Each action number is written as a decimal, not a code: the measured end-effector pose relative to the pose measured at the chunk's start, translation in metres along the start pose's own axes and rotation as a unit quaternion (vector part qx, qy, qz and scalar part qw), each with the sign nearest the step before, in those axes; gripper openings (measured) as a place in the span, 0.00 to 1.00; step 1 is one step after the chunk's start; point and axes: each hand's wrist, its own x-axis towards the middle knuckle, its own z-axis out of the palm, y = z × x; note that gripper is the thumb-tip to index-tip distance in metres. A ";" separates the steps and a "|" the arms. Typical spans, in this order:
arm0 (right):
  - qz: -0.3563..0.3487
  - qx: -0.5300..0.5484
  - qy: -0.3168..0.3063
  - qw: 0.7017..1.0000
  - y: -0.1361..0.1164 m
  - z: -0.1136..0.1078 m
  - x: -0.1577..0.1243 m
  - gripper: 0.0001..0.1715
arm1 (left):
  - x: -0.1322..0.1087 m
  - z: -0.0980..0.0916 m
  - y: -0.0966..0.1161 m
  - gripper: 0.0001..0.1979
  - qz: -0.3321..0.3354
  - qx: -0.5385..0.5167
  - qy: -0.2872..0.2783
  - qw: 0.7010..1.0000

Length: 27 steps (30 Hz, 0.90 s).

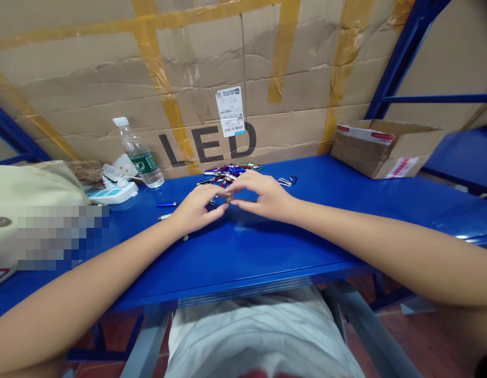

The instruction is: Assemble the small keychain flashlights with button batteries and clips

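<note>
My left hand [198, 209] and my right hand [262, 195] meet over the blue shelf top [267, 241], fingertips pinched together on a small metallic part [229, 199] between them. Just behind the hands lies a pile of small coloured tube-shaped items [229, 171], red, purple, blue and green. A blue tube [166, 204] and a silvery one [164, 216] lie apart to the left of my left hand. Small metal clips [286, 181] rest to the right of the pile.
A clear water bottle [140, 155] stands at the back left beside a white power strip [113, 191]. A beige bag [30, 210] fills the left side. An open cardboard box [379, 147] sits at the back right. A big carton marked LED [207, 144] forms the back wall.
</note>
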 end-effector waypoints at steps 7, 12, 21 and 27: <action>0.026 -0.008 -0.005 1.000 -0.002 -0.004 0.000 0.09 | -0.001 0.002 -0.001 0.10 -0.025 0.017 -0.020 0.999; 0.057 -0.036 0.022 0.997 0.013 -0.001 0.001 0.11 | 0.001 -0.019 -0.017 0.11 -0.020 0.075 -0.020 0.997; 0.107 -0.131 -0.182 0.969 0.054 0.026 0.021 0.10 | -0.009 -0.051 -0.054 0.12 -0.093 0.153 0.022 0.984; 0.130 -0.185 -0.245 0.943 0.055 0.054 0.038 0.12 | -0.011 -0.045 -0.055 0.11 -0.065 0.134 -0.013 0.989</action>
